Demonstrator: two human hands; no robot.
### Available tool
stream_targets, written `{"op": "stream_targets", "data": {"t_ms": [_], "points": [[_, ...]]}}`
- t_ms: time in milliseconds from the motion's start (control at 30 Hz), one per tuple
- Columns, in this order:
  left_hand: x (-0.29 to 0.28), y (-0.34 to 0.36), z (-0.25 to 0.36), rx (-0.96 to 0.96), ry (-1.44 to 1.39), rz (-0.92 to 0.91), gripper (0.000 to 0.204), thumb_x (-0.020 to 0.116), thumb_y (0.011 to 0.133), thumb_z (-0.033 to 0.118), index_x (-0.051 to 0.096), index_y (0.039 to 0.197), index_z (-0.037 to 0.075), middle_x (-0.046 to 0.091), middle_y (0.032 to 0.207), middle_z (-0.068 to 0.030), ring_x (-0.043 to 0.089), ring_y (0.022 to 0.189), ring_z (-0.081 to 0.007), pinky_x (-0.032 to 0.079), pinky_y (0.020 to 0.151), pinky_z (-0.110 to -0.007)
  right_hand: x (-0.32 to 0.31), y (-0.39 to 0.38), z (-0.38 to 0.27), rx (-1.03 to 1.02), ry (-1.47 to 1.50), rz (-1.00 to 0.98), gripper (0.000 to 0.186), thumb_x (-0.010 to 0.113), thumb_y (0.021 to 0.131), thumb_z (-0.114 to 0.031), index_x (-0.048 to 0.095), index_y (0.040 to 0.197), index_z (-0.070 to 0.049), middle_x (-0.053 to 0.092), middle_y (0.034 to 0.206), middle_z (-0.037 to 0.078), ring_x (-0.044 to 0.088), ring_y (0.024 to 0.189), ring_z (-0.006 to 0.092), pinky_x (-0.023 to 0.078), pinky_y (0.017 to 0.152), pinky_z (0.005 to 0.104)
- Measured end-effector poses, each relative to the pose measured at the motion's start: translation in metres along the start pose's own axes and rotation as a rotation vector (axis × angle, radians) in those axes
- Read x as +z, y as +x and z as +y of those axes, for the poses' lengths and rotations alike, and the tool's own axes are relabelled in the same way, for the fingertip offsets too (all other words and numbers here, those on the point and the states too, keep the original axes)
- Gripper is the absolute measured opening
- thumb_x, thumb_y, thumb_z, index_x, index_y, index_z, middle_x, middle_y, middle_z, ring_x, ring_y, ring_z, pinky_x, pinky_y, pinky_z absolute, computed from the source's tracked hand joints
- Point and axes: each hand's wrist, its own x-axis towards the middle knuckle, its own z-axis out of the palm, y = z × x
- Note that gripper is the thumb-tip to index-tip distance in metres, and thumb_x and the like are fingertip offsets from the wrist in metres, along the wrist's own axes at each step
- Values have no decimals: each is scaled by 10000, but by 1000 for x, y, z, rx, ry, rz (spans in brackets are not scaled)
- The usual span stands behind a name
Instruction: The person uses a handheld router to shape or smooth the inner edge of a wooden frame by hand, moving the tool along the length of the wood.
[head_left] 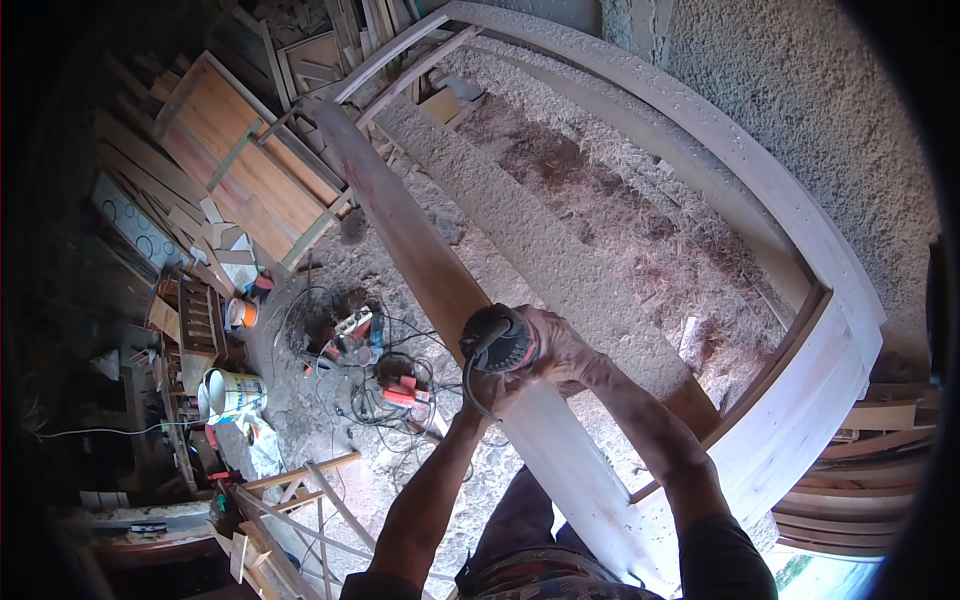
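Observation:
Both hands are wrapped round a corded power tool with a round, dark, vented end and some red on its body. Its working end is hidden beneath it, so the exact kind is unclear. My left hand grips the near left side, partly covered by the tool and its looping cord. On the far right side, my right hand is closed round it. The tool is over the long flat board of a large wooden frame. That board looks browner beyond the tool and paler on my side.
The frame's curved far rail runs along a rough wall. Shavings cover the ground inside it. Left of the board lie a red power tool among tangled cords, a white bucket, and stacked wood panels.

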Motion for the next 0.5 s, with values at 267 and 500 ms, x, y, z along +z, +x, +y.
{"op": "stream_targets", "data": {"t_ms": [267,500], "points": [[-3,6,-47,-41,68,-16,797,839,819,507,611,1390,0,633,1396,-246,582,1328,-407,412,1165,-518,3,42,5,-27,-24,-7,757,995,593,-168,632,1257,-127,710,1188,48,693,1095,194,545,1019,347],[-17,45,-88,-58,17,-11,626,805,859,539,739,1203,21,740,1202,-212,690,1155,-386,445,1126,-502,5,92,10,49,-26,2,779,954,560,-195,612,1259,-152,686,1154,62,678,1120,237,518,1049,371]]}}
